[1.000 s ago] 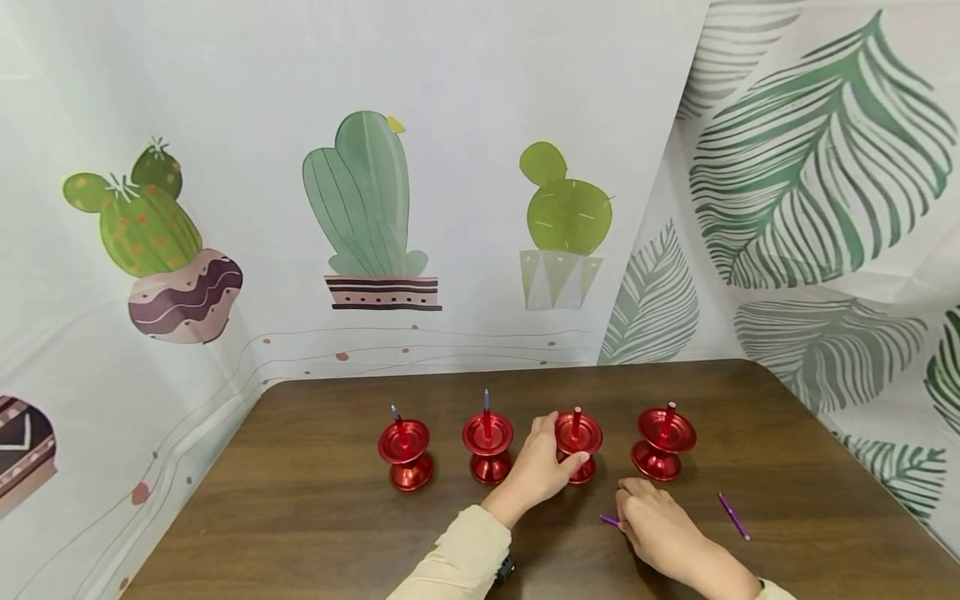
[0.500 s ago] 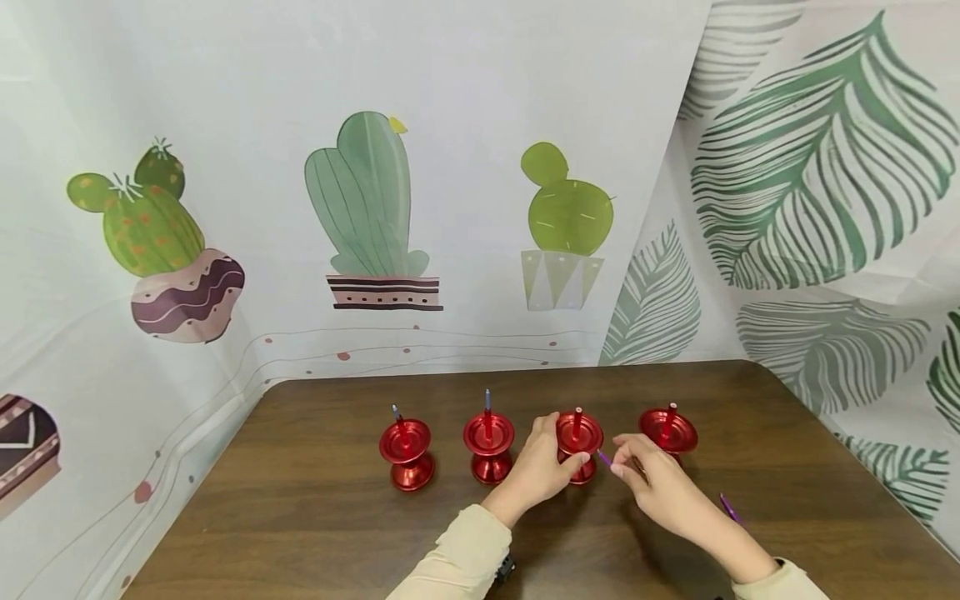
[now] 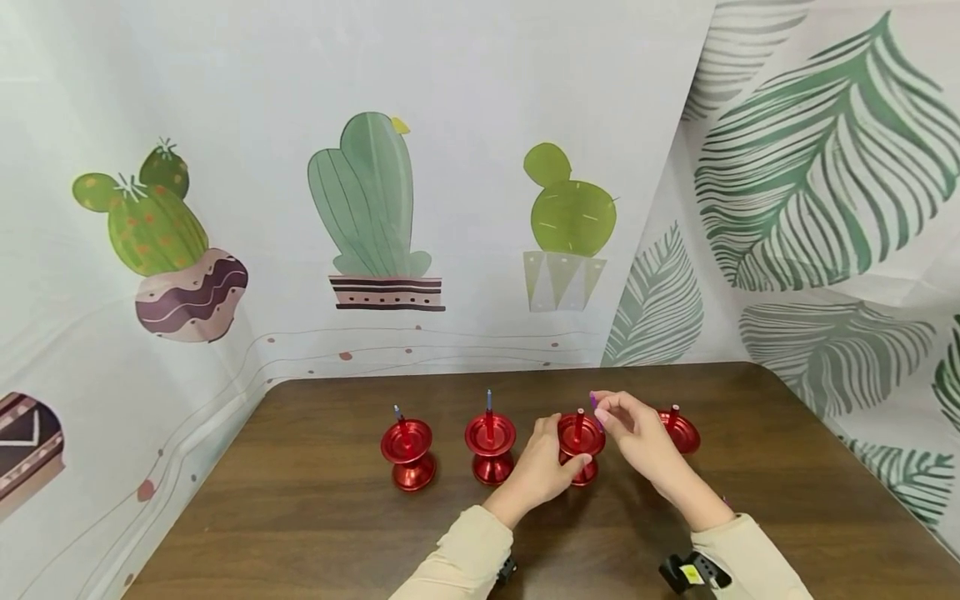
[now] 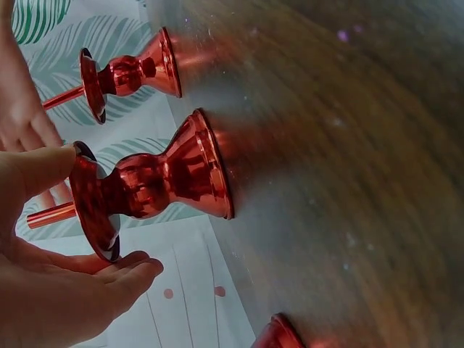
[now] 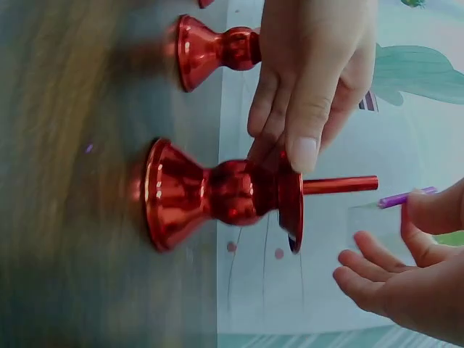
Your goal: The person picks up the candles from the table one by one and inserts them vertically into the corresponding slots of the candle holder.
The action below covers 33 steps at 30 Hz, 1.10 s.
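Observation:
In the head view my left hand [image 3: 542, 477] grips the dish of a shiny red candle holder [image 3: 581, 468], third from the left, which stands upright on the table. The left wrist view shows thumb and fingers on opposite sides of the dish rim. Between thumb and forefinger, my right hand [image 3: 641, 437] pinches a thin purple candle [image 5: 407, 197]. That candle is just beyond the open end of the holder's red tube [image 5: 341, 185], apart from it. Partly behind the right hand stands a fourth red holder [image 3: 684, 435], its tube without a candle.
To the left stand two more red holders, one [image 3: 490, 437] with an upright blue candle [image 3: 489, 400], the other [image 3: 407, 443] with a shorter, slightly tilted blue candle [image 3: 397, 412]. The brown table [image 3: 315, 517] meets a patterned cloth backdrop [image 3: 465, 217] behind.
My right hand has lifted the purple candle off the table and brought it up beside the third holder's tube, turning it more upright. The left hand keeps its grip.

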Available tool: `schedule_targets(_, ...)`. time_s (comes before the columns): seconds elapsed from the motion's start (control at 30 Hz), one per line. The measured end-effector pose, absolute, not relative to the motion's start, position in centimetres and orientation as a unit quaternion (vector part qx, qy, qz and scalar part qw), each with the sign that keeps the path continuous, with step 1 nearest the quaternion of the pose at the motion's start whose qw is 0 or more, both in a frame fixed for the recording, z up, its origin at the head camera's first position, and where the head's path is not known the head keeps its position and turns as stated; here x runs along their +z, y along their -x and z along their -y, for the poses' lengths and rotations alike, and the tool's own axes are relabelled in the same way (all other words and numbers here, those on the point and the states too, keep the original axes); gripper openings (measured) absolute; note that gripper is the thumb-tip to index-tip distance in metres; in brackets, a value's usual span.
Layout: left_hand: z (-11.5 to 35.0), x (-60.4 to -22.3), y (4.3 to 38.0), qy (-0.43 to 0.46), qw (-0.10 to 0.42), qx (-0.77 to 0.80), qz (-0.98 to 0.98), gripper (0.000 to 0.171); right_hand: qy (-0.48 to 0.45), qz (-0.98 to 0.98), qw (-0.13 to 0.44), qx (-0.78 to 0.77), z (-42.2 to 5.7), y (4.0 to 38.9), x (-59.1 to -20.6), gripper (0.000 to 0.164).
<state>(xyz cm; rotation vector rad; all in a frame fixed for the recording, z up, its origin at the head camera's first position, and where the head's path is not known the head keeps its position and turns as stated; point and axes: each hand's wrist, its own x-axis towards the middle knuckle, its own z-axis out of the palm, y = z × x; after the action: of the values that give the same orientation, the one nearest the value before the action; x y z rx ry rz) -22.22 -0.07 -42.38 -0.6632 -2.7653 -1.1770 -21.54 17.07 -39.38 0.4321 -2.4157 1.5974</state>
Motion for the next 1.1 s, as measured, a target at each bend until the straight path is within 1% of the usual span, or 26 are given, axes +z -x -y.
schedule_targets(0.2,-0.1,-42.3,22.2,0.219,0.033,-0.383,0.897,0.069,-0.153,0.774,0.121,0.602,-15.9,22.8,-39.2,0.012)
schedule_targets(0.37,-0.2,-42.5,22.1,0.221,0.029,-0.389,0.894,0.07,-0.143,0.754,0.129,0.629,-15.3,23.4,-39.4,0.011)
schedule_targets(0.57,-0.3,-42.6,22.0,0.223,0.03,-0.389,0.893,0.069,-0.141,0.752,0.127,0.631,-15.1,23.5,-39.9,0.007)
schedule_targets(0.83,-0.3,-42.5,22.1,0.225,0.037,-0.387,0.893,0.069,-0.17,0.757,0.153,0.612,-14.9,23.7,-40.6,0.004)
schedule_targets(1.1,0.1,-42.6,22.4,0.226,0.043,-0.385,0.894,0.069,-0.184,0.78,0.146,0.581,-14.7,24.0,-41.1,0.007)
